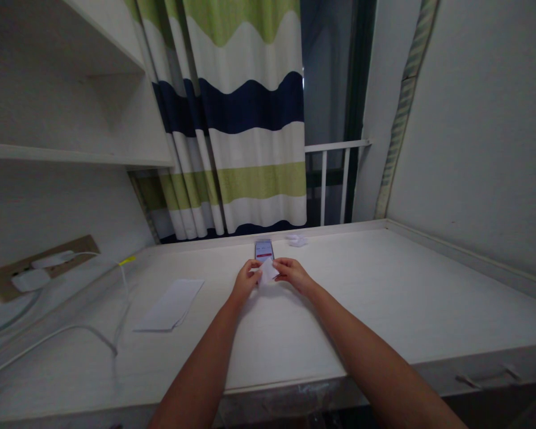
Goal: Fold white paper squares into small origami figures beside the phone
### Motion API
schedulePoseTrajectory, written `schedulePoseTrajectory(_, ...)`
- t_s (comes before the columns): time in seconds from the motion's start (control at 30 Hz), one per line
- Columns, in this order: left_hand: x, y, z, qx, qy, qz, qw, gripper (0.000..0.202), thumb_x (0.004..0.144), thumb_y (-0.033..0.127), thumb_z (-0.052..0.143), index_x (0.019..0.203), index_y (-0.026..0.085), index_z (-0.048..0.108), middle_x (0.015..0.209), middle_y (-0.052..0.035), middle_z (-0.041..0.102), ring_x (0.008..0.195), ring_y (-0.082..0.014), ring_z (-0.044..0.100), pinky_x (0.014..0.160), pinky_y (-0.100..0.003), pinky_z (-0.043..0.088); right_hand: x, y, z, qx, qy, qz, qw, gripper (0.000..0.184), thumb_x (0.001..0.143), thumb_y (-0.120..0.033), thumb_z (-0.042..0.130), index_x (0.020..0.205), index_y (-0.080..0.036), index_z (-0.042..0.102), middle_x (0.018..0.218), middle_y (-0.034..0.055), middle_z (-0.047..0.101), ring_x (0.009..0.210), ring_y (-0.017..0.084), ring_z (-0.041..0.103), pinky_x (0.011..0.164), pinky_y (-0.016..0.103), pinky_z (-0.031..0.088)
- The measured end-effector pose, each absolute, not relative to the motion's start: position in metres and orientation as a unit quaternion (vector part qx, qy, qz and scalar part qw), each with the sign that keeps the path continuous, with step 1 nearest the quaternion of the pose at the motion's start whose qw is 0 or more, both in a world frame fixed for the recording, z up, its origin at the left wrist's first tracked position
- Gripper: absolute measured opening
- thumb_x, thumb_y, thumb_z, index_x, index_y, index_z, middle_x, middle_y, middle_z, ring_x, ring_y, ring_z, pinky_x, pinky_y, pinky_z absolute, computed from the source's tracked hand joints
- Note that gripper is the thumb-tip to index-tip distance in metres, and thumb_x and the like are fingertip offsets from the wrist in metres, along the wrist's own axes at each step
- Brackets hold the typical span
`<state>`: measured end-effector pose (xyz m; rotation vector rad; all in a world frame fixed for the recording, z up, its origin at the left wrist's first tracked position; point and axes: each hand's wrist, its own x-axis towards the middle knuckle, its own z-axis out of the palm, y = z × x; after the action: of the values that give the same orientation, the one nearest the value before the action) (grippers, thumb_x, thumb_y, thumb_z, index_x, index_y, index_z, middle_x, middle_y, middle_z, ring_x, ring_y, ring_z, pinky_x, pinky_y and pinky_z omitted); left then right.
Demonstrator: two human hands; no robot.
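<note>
Two hands pinching a folded paper

The left hand (246, 280) and right hand (293, 274) were together, gripping the paper (268, 271) before a phone (264, 250) on the desk (348, 298); flat sheets (170, 305) lay left, a crumpled white scrap (297, 241) beyond.

Bare left forearm (201, 369) and right forearm (366, 351) reach forward from bottom of view, converging at centre. Left hand (245, 281) and right hand (295, 275) level, just apart, backs up, fingers curled inward in pinch. Wrists slightly bent, elbows out of view.
</note>
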<state>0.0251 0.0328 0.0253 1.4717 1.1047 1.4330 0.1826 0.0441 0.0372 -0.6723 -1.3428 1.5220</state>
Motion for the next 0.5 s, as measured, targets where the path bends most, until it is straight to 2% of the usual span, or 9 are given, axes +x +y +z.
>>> schedulePoseTrajectory(0.1, 0.0268, 0.0305, 0.0263, 0.622, 0.431, 0.565, 0.329, 0.022, 0.059, 0.025, 0.060, 0.078, 0.019, 0.051, 0.086, -0.0024, 0.056, 0.073, -0.0137, 0.052, 0.059, -0.022, 0.042, 0.1817, 0.0432, 0.0385, -0.274, -0.545, 0.629, 0.482, 0.035, 0.055, -0.041, 0.069, 0.075, -0.013, 0.062, 0.067, 0.0014, 0.060, 0.057, 0.009, 0.053, 0.056, 0.022, 0.045)
schedulePoseTrajectory(0.2, 0.0289, 0.0289, 0.0264, 0.640, 0.426, 0.562, 0.305, 0.024, 0.061, 0.022, 0.057, 0.083, 0.021, 0.049, 0.088, -0.0022, 0.054, 0.078, -0.0140, 0.050, 0.064, -0.022, 0.041, 0.1806, 0.0430, 0.0381, -0.273, -0.543, 0.629, 0.485, 0.034, 0.056, -0.041, 0.068, 0.075, -0.013, 0.062, 0.067, 0.0004, 0.059, 0.055, 0.008, 0.052, 0.057, 0.023, 0.046)
schedulePoseTrajectory(0.37, 0.0315, 0.0292, 0.0241, 0.674, 0.381, 0.542, 0.328, 0.015, 0.067, 0.025, 0.052, 0.079, 0.021, 0.044, 0.077, 0.0013, 0.050, 0.076, -0.0125, 0.048, 0.071, -0.023, 0.038, 0.1794, 0.0407, 0.0388, -0.275, -0.553, 0.633, 0.466, 0.033, 0.057, -0.041, 0.068, 0.075, -0.014, 0.062, 0.064, -0.0006, 0.058, 0.054, 0.007, 0.052, 0.057, 0.022, 0.046)
schedulePoseTrajectory(0.5, 0.0325, 0.0304, 0.0218, 0.657, 0.398, 0.530, 0.359, 0.027, 0.065, 0.031, 0.058, 0.080, 0.021, 0.038, 0.077, 0.0027, 0.049, 0.075, -0.0119, 0.048, 0.071, -0.023, 0.038, 0.1797, 0.0394, 0.0399, -0.274, -0.558, 0.645, 0.444, 0.032, 0.058, -0.038, 0.067, 0.079, -0.014, 0.063, 0.069, 0.0015, 0.061, 0.059, 0.009, 0.056, 0.059, 0.023, 0.046)
